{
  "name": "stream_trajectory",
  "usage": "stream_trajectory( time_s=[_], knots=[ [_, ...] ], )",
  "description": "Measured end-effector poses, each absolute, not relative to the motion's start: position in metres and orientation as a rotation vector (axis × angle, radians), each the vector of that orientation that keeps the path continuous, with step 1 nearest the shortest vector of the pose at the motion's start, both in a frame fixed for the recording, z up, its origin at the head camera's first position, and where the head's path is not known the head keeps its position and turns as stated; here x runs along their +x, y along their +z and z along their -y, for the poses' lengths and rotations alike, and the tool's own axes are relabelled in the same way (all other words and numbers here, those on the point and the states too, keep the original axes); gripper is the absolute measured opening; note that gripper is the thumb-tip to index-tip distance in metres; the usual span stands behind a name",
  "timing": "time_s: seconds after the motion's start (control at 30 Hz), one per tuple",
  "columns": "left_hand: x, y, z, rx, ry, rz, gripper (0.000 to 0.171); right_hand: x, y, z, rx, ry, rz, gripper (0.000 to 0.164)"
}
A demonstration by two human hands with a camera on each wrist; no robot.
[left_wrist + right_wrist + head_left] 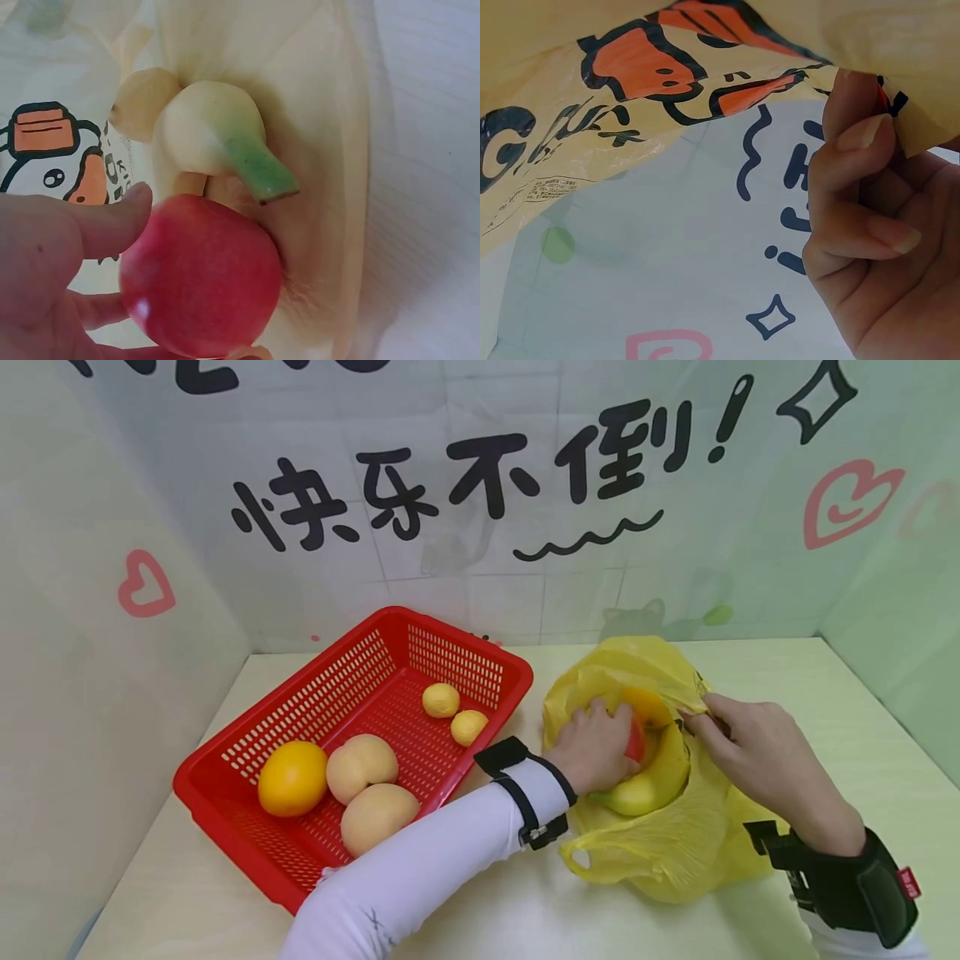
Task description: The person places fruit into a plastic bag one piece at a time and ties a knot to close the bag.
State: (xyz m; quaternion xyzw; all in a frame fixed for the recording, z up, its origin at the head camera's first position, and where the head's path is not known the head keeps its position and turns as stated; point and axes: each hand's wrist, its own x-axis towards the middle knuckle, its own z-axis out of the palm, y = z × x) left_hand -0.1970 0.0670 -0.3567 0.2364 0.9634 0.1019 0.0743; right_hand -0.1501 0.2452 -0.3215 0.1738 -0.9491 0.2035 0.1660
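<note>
On the right of the table in the head view lies a yellow plastic bag [675, 856] with its mouth open. My left hand [596, 743] reaches inside it, thumb and fingers round a red apple [202, 277]. Beside the apple in the bag is a yellow banana [654, 781], its green stem [262, 172] showing in the left wrist view. An orange-yellow fruit [647, 706] lies behind, partly covered. With curled fingers my right hand [772, 760] pinches the right edge of the bag's mouth, also seen in the right wrist view.
Left of the bag stands a red slotted plastic basket [465, 652], tilted across the table. It holds an orange fruit [292, 778], two peach-coloured fruits [363, 768] and two small yellow fruits [441, 700]. My left forearm crosses its near corner. A printed backdrop [480, 543] stands behind.
</note>
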Motion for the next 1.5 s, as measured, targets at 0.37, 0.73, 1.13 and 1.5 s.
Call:
stream_trajectory(
  time_s=[0.37,0.73,1.13,1.5],
  knots=[
    [-0.195,-0.355,-0.065,0.709,0.294,-2.885,0.038,-0.151,-0.323,-0.247,0.508,0.572,2.695,0.027],
    [-0.198,-0.333,-0.051,0.804,0.355,-2.757,0.055,-0.149,-0.322,-0.247,0.488,0.57,2.708,0.029],
    [-0.191,-0.303,-0.021,0.959,0.388,-2.73,0.056,-0.148,-0.32,-0.247,0.498,0.574,2.712,0.025],
    [-0.192,-0.275,0.029,0.846,0.478,-2.776,0.067,-0.148,-0.318,-0.249,0.488,0.567,2.718,0.025]
  ],
)
